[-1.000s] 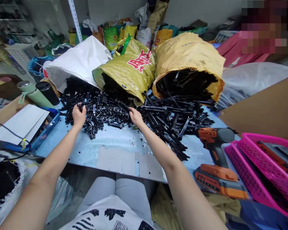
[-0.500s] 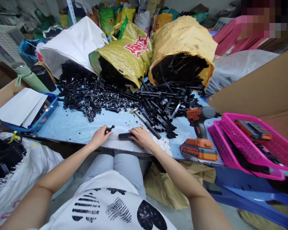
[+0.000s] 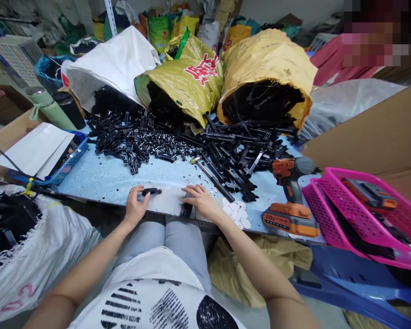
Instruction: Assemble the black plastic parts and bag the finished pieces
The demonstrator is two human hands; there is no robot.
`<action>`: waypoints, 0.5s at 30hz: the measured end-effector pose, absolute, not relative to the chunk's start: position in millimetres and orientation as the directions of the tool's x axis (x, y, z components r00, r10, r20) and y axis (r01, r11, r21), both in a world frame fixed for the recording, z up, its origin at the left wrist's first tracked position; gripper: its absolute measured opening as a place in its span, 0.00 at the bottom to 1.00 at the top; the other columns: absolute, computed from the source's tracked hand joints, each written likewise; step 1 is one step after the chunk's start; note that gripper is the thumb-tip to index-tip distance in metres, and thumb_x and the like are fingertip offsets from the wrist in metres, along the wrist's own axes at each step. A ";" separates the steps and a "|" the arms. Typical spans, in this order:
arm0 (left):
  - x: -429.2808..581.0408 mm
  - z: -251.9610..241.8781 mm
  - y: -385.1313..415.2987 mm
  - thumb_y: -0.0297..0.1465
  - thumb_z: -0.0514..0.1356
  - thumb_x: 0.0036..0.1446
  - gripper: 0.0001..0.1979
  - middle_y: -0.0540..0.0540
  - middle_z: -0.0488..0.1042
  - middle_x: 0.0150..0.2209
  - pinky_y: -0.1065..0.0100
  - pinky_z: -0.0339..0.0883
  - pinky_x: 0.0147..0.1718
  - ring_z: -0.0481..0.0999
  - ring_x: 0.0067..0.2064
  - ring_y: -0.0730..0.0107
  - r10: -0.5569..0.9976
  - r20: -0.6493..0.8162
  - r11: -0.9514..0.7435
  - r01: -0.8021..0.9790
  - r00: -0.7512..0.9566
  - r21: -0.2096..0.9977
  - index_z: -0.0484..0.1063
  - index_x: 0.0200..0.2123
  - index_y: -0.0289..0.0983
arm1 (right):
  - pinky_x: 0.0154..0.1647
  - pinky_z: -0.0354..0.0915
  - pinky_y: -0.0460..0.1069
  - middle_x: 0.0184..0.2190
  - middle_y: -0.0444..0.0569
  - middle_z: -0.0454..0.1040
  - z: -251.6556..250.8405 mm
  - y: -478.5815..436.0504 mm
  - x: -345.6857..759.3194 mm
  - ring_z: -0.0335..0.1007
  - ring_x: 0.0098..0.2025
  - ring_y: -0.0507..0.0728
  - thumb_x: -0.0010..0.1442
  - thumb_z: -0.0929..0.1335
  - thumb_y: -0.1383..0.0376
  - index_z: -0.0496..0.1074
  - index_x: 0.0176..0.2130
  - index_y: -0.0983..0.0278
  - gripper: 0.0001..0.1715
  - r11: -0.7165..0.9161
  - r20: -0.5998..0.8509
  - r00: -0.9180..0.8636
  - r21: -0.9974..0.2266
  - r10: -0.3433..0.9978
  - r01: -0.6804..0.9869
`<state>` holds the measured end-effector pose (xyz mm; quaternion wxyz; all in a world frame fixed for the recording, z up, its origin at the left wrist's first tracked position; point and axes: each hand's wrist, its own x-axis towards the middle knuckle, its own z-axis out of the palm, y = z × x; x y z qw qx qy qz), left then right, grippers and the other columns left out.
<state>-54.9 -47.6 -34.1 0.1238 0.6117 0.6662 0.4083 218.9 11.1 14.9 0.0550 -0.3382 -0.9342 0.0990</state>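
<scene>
At the table's front edge, my left hand (image 3: 136,206) is closed, pinching a small black plastic part (image 3: 152,191) between thumb and fingers. The part lies roughly level, its end pointing right. My right hand (image 3: 202,202) has its fingers bent over a dark plastic piece (image 3: 186,208), which is partly hidden and blurred at the table edge. Between the hands is a pale, worn patch (image 3: 167,201) of the tabletop. Beyond my right hand lies a hammer (image 3: 213,178) with a dark handle.
Black parts and small metal pins (image 3: 164,145) are heaped across the back, before a white sack (image 3: 113,64), an olive sack (image 3: 192,87) and a yellow sack (image 3: 267,59). At right are white discs (image 3: 238,211), a cordless drill (image 3: 291,196) and pink baskets (image 3: 329,214). A blue basket (image 3: 60,164) stands left.
My left hand has moved left, and its small part now lies level. The dark piece at my right hand has turned from pointing left to pointing toward me. The view has shifted slightly.
</scene>
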 end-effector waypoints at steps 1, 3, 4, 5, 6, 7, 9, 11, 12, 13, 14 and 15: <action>-52.3 -33.7 -45.4 0.38 0.51 0.61 0.12 0.39 0.71 0.46 0.60 0.67 0.48 0.71 0.50 0.61 0.903 0.339 -0.092 0.652 -0.264 0.753 0.63 0.45 0.40 | 0.56 0.52 0.59 0.57 0.52 0.63 14.9 12.9 213.1 0.55 0.58 0.63 0.60 0.61 0.69 0.70 0.51 0.57 0.21 0.686 0.046 -0.696 -0.220 0.717 0.693; -45.2 -30.1 -40.1 0.39 0.49 0.62 0.14 0.41 0.72 0.43 0.63 0.68 0.44 0.74 0.46 0.64 0.904 0.308 -0.090 0.571 -0.297 0.816 0.61 0.49 0.40 | 0.50 0.58 0.58 0.52 0.60 0.66 11.3 13.5 199.0 0.61 0.52 0.65 0.61 0.63 0.56 0.65 0.56 0.63 0.26 0.465 0.051 -0.466 -0.222 0.883 0.857; -41.2 -26.6 -37.4 0.39 0.48 0.63 0.15 0.42 0.73 0.41 0.63 0.69 0.43 0.75 0.43 0.65 0.910 0.295 -0.085 0.563 -0.293 0.822 0.60 0.50 0.40 | 0.47 0.61 0.57 0.49 0.63 0.67 8.1 12.4 192.1 0.63 0.50 0.67 0.59 0.64 0.50 0.61 0.59 0.66 0.35 0.338 0.046 -0.336 -0.222 0.941 0.915; -37.2 -22.1 -34.9 0.39 0.48 0.63 0.16 0.42 0.73 0.41 0.63 0.68 0.43 0.75 0.41 0.65 0.916 0.293 -0.087 0.577 -0.274 0.812 0.61 0.51 0.40 | 0.44 0.62 0.57 0.47 0.65 0.68 4.1 10.8 186.4 0.64 0.48 0.67 0.55 0.65 0.46 0.58 0.61 0.70 0.44 0.226 0.033 -0.224 -0.220 0.974 0.949; -33.4 -16.6 -32.8 0.38 0.47 0.64 0.16 0.41 0.72 0.41 0.62 0.68 0.44 0.75 0.41 0.65 0.923 0.297 -0.097 0.600 -0.244 0.794 0.62 0.52 0.40 | 0.42 0.63 0.56 0.45 0.66 0.68 -0.2 9.0 182.5 0.65 0.47 0.68 0.53 0.66 0.44 0.55 0.61 0.72 0.49 0.135 0.012 -0.135 -0.220 0.991 0.966; -29.9 -10.8 -31.3 0.37 0.45 0.64 0.17 0.41 0.72 0.43 0.62 0.67 0.46 0.74 0.43 0.64 0.931 0.303 -0.114 0.625 -0.205 0.772 0.63 0.53 0.40 | 0.41 0.63 0.56 0.44 0.67 0.69 -4.3 7.1 180.6 0.65 0.46 0.68 0.52 0.66 0.44 0.54 0.62 0.73 0.50 0.060 -0.014 -0.064 -0.224 0.998 0.973; -23.3 0.0 -29.5 0.36 0.43 0.65 0.19 0.39 0.70 0.44 0.62 0.65 0.47 0.72 0.46 0.63 0.949 0.293 -0.150 0.654 -0.114 0.742 0.64 0.55 0.40 | 0.41 0.64 0.56 0.43 0.67 0.70 -10.8 4.5 182.7 0.67 0.46 0.68 0.55 0.65 0.47 0.54 0.62 0.73 0.46 -0.035 -0.068 0.017 -0.268 0.998 0.963; -16.8 6.4 -29.2 0.36 0.42 0.65 0.21 0.39 0.69 0.43 0.63 0.66 0.46 0.72 0.45 0.63 0.975 0.222 -0.160 0.632 -0.019 0.758 0.63 0.56 0.40 | 0.42 0.64 0.56 0.43 0.63 0.71 -13.6 3.2 188.5 0.68 0.45 0.65 0.59 0.62 0.52 0.56 0.61 0.69 0.38 -0.024 -0.104 -0.023 -0.429 0.994 0.903; -13.3 7.2 -29.2 0.36 0.43 0.64 0.21 0.40 0.69 0.43 0.63 0.67 0.45 0.73 0.41 0.64 0.985 0.171 -0.156 0.600 0.032 0.785 0.62 0.57 0.40 | 0.42 0.64 0.56 0.42 0.60 0.71 -13.7 2.8 190.8 0.69 0.43 0.63 0.61 0.60 0.53 0.56 0.61 0.66 0.34 0.000 -0.121 -0.081 -0.560 0.989 0.828; -9.5 6.7 -29.3 0.37 0.44 0.64 0.22 0.40 0.69 0.43 0.64 0.68 0.42 0.73 0.37 0.67 0.989 0.116 -0.145 0.554 0.086 0.820 0.61 0.58 0.40 | 0.41 0.65 0.55 0.40 0.57 0.72 -13.1 2.2 191.9 0.70 0.40 0.60 0.62 0.58 0.53 0.56 0.61 0.64 0.32 0.004 -0.142 -0.145 -0.701 0.979 0.713; -5.5 5.2 -29.4 0.37 0.45 0.64 0.22 0.41 0.68 0.44 0.65 0.69 0.38 0.73 0.32 0.70 0.989 0.067 -0.125 0.496 0.133 0.860 0.60 0.59 0.40 | 0.38 0.66 0.53 0.36 0.53 0.73 -12.1 1.2 191.4 0.70 0.35 0.58 0.63 0.57 0.53 0.55 0.61 0.62 0.31 -0.025 -0.169 -0.204 -0.825 0.964 0.565; -1.3 3.2 -29.2 0.38 0.45 0.64 0.23 0.42 0.68 0.44 0.66 0.70 0.34 0.71 0.27 0.73 0.986 0.027 -0.097 0.430 0.166 0.897 0.59 0.60 0.41 | 0.33 0.66 0.51 0.31 0.49 0.72 -11.0 -0.1 189.4 0.70 0.30 0.55 0.63 0.56 0.52 0.54 0.62 0.61 0.32 -0.089 -0.202 -0.247 -0.910 0.948 0.405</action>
